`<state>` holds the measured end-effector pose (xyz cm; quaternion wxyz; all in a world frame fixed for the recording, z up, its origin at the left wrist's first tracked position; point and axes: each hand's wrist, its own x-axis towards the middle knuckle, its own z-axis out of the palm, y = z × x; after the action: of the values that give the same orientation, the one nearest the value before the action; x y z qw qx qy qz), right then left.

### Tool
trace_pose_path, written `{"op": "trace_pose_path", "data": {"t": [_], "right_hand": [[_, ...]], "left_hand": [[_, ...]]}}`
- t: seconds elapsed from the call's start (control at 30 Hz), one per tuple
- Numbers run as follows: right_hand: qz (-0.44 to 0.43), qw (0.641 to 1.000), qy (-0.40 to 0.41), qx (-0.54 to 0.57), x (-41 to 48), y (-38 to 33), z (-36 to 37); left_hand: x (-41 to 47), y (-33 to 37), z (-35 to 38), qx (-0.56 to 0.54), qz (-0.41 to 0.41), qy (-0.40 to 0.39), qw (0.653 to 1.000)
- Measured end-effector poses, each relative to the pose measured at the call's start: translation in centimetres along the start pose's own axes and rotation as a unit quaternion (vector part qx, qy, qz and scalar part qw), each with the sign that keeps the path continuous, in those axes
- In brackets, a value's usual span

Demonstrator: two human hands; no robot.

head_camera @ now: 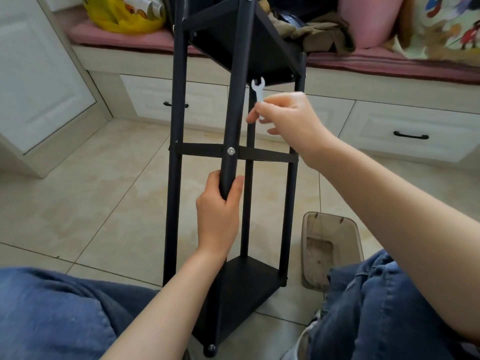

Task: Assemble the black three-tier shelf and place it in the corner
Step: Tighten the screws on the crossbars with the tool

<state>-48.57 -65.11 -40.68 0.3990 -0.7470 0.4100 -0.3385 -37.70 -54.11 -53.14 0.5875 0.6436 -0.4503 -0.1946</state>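
Observation:
The black shelf frame (179, 120) lies tilted away from me, its foot end between my knees and its far end resting on the window bench. One black board (249, 284) sits near me, another (241, 45) at the far end, and a cross bar with a silver bolt (231, 151) spans the middle. My left hand (219, 211) grips the near black pole just below that bolt. My right hand (283, 118) pinches a small white spanner (258, 90), held upright above the cross bar, beside the pole.
A clear plastic box (330, 245) stands on the tiled floor to the right of the frame. The bench with pink cushion (389, 63) carries a yellow bag (124, 14), clothes and pillows. White drawers (405, 133) run under it. My jeans-clad knees flank the frame.

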Motion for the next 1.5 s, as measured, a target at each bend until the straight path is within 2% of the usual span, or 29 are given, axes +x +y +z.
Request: {"op": "trace_pose_path", "data": {"t": [0.13,0.23,0.43,0.57,0.77,1.07,1.27,1.5], "right_hand": [[0.031,0.998,-0.017,-0.058,-1.7,2.4,0.7],[0.047,0.998,-0.016,-0.046,-2.9,3.8,2.2],[0.066,0.997,0.039,0.000,-5.1,6.4,5.4],[0.074,0.997,0.037,0.000,-6.1,7.3,6.8],[0.109,0.994,-0.026,0.010,-5.5,6.8,8.1],[0.147,0.986,-0.018,0.074,-4.7,6.3,8.5],[0.146,0.984,0.026,0.102,-3.7,5.9,7.7],[0.150,0.978,0.011,0.141,-3.3,6.3,8.4]], "left_hand": [[0.2,0.1,0.2,0.002,0.009,0.012,1.000],[0.4,0.1,0.4,0.008,0.014,0.019,1.000],[0.7,-0.1,0.2,0.024,0.013,0.035,0.999],[1.0,-0.4,0.2,0.027,0.017,0.042,0.999],[1.0,-0.7,0.5,0.029,0.024,0.042,0.998],[1.0,-0.4,0.5,0.041,0.029,0.045,0.998],[0.9,-0.5,0.5,0.053,0.044,0.047,0.996],[1.8,-1.1,-0.5,0.065,0.060,0.055,0.995]]}}
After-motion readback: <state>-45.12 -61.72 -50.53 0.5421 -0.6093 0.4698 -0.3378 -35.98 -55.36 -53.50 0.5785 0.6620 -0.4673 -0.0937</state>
